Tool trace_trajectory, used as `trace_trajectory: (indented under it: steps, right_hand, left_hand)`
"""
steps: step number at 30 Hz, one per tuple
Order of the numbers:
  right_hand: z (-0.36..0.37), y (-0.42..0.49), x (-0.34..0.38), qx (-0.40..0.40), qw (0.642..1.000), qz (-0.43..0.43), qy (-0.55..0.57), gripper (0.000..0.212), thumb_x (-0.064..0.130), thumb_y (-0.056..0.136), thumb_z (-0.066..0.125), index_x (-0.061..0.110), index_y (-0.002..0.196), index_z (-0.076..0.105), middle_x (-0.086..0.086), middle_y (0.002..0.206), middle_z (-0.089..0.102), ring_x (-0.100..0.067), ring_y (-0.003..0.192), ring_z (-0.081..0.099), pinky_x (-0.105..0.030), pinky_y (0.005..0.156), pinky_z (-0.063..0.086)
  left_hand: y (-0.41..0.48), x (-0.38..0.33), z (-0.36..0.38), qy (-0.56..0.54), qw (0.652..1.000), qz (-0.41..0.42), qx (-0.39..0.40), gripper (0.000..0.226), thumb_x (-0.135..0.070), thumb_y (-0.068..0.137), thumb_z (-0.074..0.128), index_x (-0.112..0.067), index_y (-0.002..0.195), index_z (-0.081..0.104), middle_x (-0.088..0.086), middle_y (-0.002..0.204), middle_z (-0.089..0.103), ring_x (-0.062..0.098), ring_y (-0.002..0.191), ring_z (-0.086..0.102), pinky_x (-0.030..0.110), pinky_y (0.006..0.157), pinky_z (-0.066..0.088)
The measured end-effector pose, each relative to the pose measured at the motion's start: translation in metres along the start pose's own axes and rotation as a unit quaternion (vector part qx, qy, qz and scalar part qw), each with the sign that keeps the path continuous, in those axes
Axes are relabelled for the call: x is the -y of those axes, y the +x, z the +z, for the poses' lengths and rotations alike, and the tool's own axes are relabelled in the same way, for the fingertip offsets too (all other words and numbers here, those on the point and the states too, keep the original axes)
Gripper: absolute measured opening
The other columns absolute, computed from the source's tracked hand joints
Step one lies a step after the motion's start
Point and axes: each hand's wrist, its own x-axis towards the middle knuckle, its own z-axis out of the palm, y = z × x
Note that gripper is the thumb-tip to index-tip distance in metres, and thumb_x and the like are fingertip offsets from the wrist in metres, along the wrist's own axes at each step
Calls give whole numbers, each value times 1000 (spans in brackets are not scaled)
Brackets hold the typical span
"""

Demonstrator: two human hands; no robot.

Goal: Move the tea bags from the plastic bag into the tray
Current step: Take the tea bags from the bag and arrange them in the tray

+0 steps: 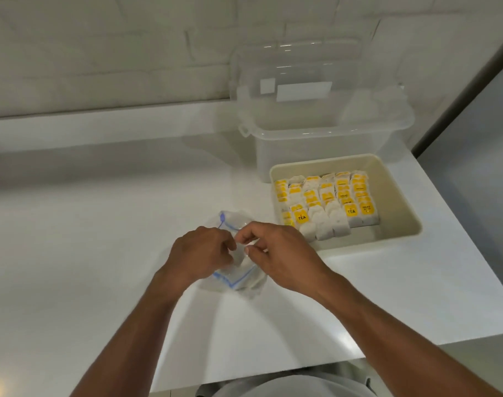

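At the frame's centre, the left hand (200, 250) and right hand (276, 253) both pinch the zip-top plastic bag (233, 222) with curled fingers, probably to spread its mouth. It sits on the white counter (101, 224), just left of the beige tray (399, 202), which keeps transfers short. Tea bags (327, 204) already fill the tray in tidy rows.

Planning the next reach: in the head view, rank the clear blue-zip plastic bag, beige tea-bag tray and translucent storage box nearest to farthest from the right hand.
1. Clear blue-zip plastic bag: pinched by the right hand.
2. Beige tray: just beyond, to the right.
3. Translucent storage box: behind the tray, by the wall.
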Motion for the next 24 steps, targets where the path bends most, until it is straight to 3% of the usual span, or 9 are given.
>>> trace_trajectory:
  steps: [4,7,9,11,14,19,24]
  right_hand:
    - [35,7,-2,-9,988,36,-149,25,16,91,52,25,111,64,3,110,70,-22,98,66,-34,83,50]
    - [51,6,-9,-32,980,71,-185,20,19,91,53,25,107,62,2,106,71,-25,95,67,-36,79,52]
    - [59,2,-12,-44,982,85,-163,17,19,90,56,26,104,63,3,103,71,-24,92,67,-37,77,53]
    - [64,-3,-16,-59,986,91,-128,16,19,88,60,26,101,65,5,101,70,-23,91,67,-38,77,53]
    - [63,-6,-19,-68,988,95,-105,18,18,85,65,26,101,67,5,101,71,-20,92,67,-37,80,53]
    - [60,-1,-21,-60,988,112,-82,28,20,85,67,26,112,68,8,107,72,-14,92,68,-30,83,53]
    - [56,4,-19,-39,990,122,-55,36,34,83,71,36,117,61,15,105,71,-11,88,66,-28,77,52]
  left_hand:
    - [4,-3,11,12,998,47,29,21,-47,88,59,-40,108,62,-13,104,69,18,95,65,28,74,48]
    - [4,-3,18,22,997,72,9,18,-48,91,57,-39,105,64,-11,91,65,17,86,61,25,66,38]
    - [5,-1,21,19,996,83,-10,18,-49,91,56,-36,98,67,-12,80,57,14,78,54,22,57,31]
    - [6,2,24,14,995,101,-8,19,-49,91,58,-34,96,68,-12,82,60,13,79,56,22,56,30]
    - [8,8,29,-5,994,108,-4,12,-42,90,59,-34,93,69,-14,92,69,12,87,62,24,63,36]
    - [15,19,23,-75,992,97,8,8,-32,95,57,-29,89,60,-11,84,68,15,79,63,32,71,52]
    - [17,19,7,-141,986,92,20,10,-38,93,63,-35,83,61,-17,80,66,10,79,64,36,76,55]
